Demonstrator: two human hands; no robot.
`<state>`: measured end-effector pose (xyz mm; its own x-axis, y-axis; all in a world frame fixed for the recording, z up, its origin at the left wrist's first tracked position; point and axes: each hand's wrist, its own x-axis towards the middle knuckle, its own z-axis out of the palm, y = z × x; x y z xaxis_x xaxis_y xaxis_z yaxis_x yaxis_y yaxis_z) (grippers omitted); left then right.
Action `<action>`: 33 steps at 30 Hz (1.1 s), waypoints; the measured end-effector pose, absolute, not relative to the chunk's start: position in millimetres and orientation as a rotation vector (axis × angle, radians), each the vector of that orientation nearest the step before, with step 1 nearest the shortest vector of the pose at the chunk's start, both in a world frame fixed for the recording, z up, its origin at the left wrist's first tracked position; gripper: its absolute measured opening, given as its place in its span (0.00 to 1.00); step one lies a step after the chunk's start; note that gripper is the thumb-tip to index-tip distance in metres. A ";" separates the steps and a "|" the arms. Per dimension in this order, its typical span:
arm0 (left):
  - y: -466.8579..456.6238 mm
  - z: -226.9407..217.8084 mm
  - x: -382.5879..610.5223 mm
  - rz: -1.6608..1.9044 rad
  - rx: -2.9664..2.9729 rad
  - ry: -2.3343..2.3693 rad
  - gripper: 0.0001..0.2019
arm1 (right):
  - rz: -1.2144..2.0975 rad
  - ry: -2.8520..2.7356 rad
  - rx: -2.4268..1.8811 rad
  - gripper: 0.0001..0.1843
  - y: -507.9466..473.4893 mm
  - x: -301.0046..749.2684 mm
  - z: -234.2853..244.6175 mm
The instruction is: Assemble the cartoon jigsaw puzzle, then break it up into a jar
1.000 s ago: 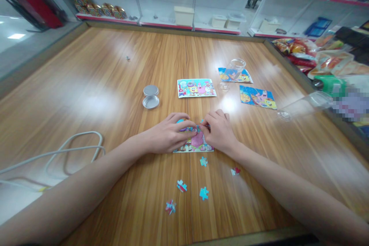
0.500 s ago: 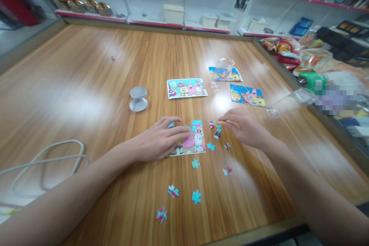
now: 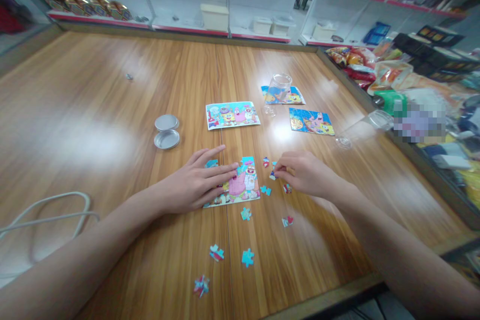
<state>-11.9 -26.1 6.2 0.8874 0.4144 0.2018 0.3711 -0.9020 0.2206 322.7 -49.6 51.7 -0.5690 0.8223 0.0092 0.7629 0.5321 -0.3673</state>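
While the left hand lay palm down over the left part of the jigsaw, fingers spread and gripping nothing visible, the right hand was positioned over the loose pieces just beside the jigsaw's right edge. Its thumb and forefinger were drawn together at the tips at a blue-and-white piece; from where I stood, I could not tell whether they pinched it or hung just above it. The jigsaw lay flat on the near part of the table, assembled in large part: the right side and the visible lower edge were joined, and the pink figure appeared complete as far as it was exposed. The upper edge was stepped — wood showed left of the top right corner — so I judged the top row unfinished. The section beneath the left hand could not be verified. Outside the jigsaw remained about ten loose pieces: roughly five clustered by the right hand, the others scattered between the jigsaw and the near table edge, a turquoise piece among them. A printed card lay flat beyond the jigsaw, apart from it, and bore similar figures. Two shallow round tins sat to the left of the card.
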 end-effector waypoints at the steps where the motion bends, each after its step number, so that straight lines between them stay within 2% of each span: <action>1: -26.1 6.0 -12.0 0.360 2.881 0.610 0.27 | 0.526 -2.626 -1.339 0.07 -52.4 318.9 51.7; 8: -27.1 4.9 -10.6 0.325 2.866 0.631 0.29 | 0.688 -2.806 -1.091 0.08 -85.4 280.9 54.3; 13: -27.5 4.8 -10.5 0.336 2.856 0.665 0.27 | 0.543 -2.891 -1.067 0.09 -98.8 263.1 51.9; 19: -19.0 6.7 -19.9 0.471 2.808 0.899 0.39 | 0.449 -2.977 -1.117 0.08 -103.6 257.5 53.6; 22: -16.9 6.6 -22.1 0.442 2.803 0.950 0.40 | 0.474 -2.980 -1.109 0.04 -106.7 254.7 57.8; 27: -18.8 5.7 -20.5 0.420 2.771 0.958 0.39 | 0.493 -2.917 -1.223 0.09 -113.1 250.0 59.5; 31: -23.2 7.1 -17.4 0.340 2.812 0.914 0.29 | 0.439 -2.876 -1.335 0.14 -121.0 249.3 50.2; 33: -25.9 8.7 -15.2 0.299 2.835 0.879 0.27 | 0.428 -2.835 -1.431 0.16 -125.0 249.5 46.2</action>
